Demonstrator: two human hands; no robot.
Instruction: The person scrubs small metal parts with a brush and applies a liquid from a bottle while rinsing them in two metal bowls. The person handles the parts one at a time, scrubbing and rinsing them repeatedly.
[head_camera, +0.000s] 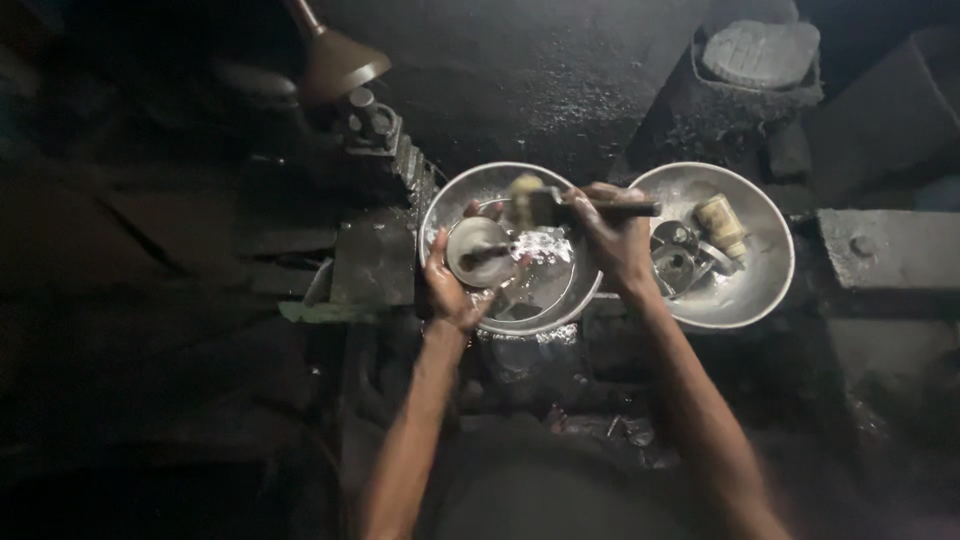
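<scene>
A: Sitting inside the left metal basin (445, 205), the small round metal part (476, 250) is the thing both hands meet over. It lies a little left of the basin's middle, above some pale wet liquid.

B: Which hand has it?

A: The left hand (452, 290) grasps it from the lower left, fingers curled round its edge, thumb side toward the person. The right hand (612, 240) is clenched round a brush (560, 205).

B: How does the brush lie?

A: Its long axis runs nearly level across the view, dark handle out to the right past the fist, pale bristle head pointing left. That head is blurred, just above and to the right of the part, near its rim; whether it touches I cannot tell.

B: So which hand is nearer?

A: The left, since it holds the part. The right reaches in from the other side across the basin's right rim.

B: And around them?

A: A second metal basin (775, 250) stands just to the right, rims close, with several metal parts (685, 262) and a yellowish cylindrical piece (722, 225) inside. Dark machine blocks (375, 262) stand on the left, all dim.
</scene>
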